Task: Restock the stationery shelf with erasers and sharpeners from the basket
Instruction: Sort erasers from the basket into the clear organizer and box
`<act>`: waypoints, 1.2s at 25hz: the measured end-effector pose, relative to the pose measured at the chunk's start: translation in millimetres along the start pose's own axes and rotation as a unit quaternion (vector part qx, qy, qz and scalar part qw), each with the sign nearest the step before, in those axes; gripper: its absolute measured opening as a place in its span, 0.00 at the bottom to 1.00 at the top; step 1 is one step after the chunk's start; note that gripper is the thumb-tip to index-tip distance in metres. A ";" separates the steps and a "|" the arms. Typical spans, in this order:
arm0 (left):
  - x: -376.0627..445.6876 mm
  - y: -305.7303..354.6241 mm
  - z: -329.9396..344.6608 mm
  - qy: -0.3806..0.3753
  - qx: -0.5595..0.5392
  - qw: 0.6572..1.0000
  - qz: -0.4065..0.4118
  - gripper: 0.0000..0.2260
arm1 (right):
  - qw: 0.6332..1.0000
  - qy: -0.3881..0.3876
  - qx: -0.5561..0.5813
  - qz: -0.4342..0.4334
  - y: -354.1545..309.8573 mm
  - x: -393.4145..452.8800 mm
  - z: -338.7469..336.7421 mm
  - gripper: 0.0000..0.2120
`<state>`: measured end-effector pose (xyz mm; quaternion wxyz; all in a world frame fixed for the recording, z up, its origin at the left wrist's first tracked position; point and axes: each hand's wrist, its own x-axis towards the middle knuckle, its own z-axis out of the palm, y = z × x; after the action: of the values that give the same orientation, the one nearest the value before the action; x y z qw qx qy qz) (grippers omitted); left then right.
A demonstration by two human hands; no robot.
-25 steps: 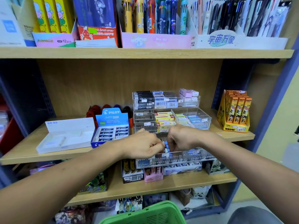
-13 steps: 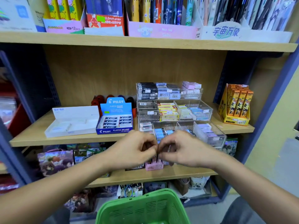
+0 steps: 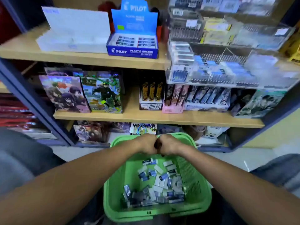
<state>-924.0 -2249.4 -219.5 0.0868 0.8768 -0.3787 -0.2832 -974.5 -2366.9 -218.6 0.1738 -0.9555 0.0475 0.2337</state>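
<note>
A green plastic basket [image 3: 113, 200] sits low in front of me, holding several loose wrapped erasers [image 3: 159, 181] in white, blue and grey. My left hand [image 3: 146, 144] and my right hand [image 3: 168, 145] meet knuckle to knuckle over the basket's far rim. Their fingers are curled around a small dark item [image 3: 157, 144] pinched between them; what it is cannot be told. The clear tiered organizer [image 3: 227, 65] with eraser packs stands on the upper shelf at the right, well above both hands.
A blue Pilot eraser display box [image 3: 132, 49] and an open white box [image 3: 73, 38] stand on the upper wooden shelf. Illustrated card boxes [image 3: 103, 91] line the lower shelf [image 3: 146, 117]. Blue uprights flank the shelves. My knees are at both sides.
My view has tilted down from the shelf to the basket. Both hands, still pressed together, have dropped from the organizer's front to just above the basket's far rim.
</note>
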 end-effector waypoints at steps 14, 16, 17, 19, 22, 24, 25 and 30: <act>42.4 -117.6 187.9 -0.128 -0.151 0.939 -0.282 0.42 | 0.971 -0.110 0.043 0.208 115.0 67.0 194.2 0.52; 53.7 -119.5 191.6 -0.099 -0.162 0.950 -0.248 0.47 | 0.971 -0.104 0.052 0.211 113.0 76.6 195.0 0.55; 60.2 -117.7 194.7 -0.092 -0.166 0.955 -0.226 0.48 | 0.969 -0.109 0.062 0.214 112.6 80.5 196.7 0.56; 72.2 -110.9 203.5 -0.096 -0.172 0.964 -0.180 0.51 | 0.968 -0.128 0.061 0.209 113.3 83.5 202.2 0.59; 80.8 -100.0 214.6 -0.104 -0.166 0.970 -0.145 0.54 | 0.976 -0.138 -0.004 0.167 116.3 78.6 211.5 0.56; 80.8 -92.6 221.0 -0.109 -0.141 0.972 -0.151 0.51 | 0.980 -0.135 0.011 0.144 112.8 72.3 218.1 0.51; 78.3 -88.6 224.3 -0.111 -0.128 0.973 -0.158 0.48 | 0.983 -0.130 0.011 0.129 110.3 70.1 220.4 0.49; 60.6 -80.9 239.0 -0.101 -0.114 0.955 -0.255 0.41 | 0.983 -0.118 -0.007 0.138 114.6 67.9 219.4 0.52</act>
<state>-975.1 -2221.3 -472.3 0.0723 0.8952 -0.1146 -0.4246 -1028.5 -2397.0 -467.7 0.1374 -0.9067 0.1559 0.3669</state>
